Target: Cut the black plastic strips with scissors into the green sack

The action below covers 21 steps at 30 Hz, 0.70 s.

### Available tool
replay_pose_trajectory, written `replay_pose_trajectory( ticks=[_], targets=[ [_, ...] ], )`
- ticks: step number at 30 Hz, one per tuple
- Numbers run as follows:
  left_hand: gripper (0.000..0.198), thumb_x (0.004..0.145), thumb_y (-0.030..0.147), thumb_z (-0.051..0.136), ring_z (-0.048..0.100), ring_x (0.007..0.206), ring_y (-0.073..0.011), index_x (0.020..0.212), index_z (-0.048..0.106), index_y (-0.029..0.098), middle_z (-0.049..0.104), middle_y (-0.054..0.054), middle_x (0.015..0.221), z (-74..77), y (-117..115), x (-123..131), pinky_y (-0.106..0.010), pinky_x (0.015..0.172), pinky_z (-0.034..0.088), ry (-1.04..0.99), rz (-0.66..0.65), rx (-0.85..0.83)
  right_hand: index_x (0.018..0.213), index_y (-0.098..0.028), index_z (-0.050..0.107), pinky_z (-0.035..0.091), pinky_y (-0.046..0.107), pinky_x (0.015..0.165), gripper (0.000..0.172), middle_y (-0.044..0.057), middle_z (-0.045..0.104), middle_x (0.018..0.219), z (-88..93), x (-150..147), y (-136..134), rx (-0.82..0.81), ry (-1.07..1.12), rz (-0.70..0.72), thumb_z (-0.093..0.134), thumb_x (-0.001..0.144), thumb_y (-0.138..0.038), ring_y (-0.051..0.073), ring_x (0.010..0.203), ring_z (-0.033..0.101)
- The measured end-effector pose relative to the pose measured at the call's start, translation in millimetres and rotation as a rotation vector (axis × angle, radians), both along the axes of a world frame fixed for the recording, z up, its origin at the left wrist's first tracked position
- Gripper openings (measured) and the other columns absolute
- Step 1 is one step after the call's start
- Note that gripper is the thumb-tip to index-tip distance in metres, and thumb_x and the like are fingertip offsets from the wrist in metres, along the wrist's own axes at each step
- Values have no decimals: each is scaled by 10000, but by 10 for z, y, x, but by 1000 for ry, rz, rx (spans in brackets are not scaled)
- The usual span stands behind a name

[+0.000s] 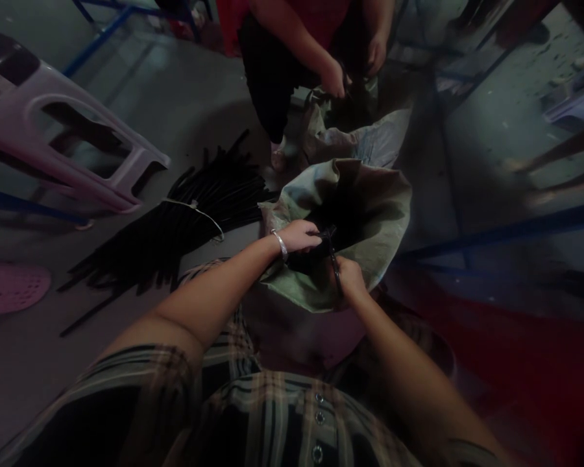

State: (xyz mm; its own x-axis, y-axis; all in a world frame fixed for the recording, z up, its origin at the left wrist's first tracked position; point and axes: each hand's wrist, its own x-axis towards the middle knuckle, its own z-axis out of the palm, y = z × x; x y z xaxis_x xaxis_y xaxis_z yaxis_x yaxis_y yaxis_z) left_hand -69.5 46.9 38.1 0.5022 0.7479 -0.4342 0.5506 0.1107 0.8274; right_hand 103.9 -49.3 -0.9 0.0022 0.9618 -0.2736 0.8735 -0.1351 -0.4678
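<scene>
My left hand [299, 235], with a silver bangle [280, 245] on its wrist, and my right hand [350, 280] both grip a thin black strip bundle [331, 254] over the mouth of a green woven sack [384, 220]. The sack's folded rim sits against my forearms, and its inside is dark with black material. On the floor to the left lies a large pile of black strips [194, 227], tied with a white cord [197, 211].
A co-worker's hands [355, 71] work at a second woven sack [365, 139] ahead. A toppled pale plastic stool [53, 123] lies at left, near a pink perforated stool seat [10, 288]. Blue metal frames [506, 232] run along the right, above a red surface [516, 344].
</scene>
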Motion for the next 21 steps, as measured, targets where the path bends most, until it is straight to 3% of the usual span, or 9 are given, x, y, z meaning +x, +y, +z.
replay_pose_trajectory(
  ticks=[9, 16, 21],
  targets=[
    [164, 742, 270, 573, 500, 446, -54, 837, 602, 140, 551, 19, 594, -55, 21, -16, -134, 403, 380, -28, 55, 30, 658, -165, 579, 308, 207, 542, 398, 30, 583, 616, -43, 20, 15, 25, 70, -51, 361, 828, -452, 120, 567, 492],
    [139, 740, 238, 563, 484, 443, -53, 832, 600, 140, 552, 21, 571, -84, 49, 8, -141, 407, 386, -84, 139, -8, 850, -182, 575, 323, 208, 583, 335, 40, 637, 780, -94, 16, 13, -23, 37, 56, 377, 835, -452, 141, 675, 552],
    [137, 743, 239, 565, 498, 446, -55, 815, 603, 129, 562, 20, 552, -77, 19, 26, -152, 439, 415, -79, 78, -21, 952, -186, 561, 316, 225, 589, 359, 58, 646, 826, -61, -14, -12, -58, -40, 109, 364, 850, -469, 158, 697, 567]
  ],
)
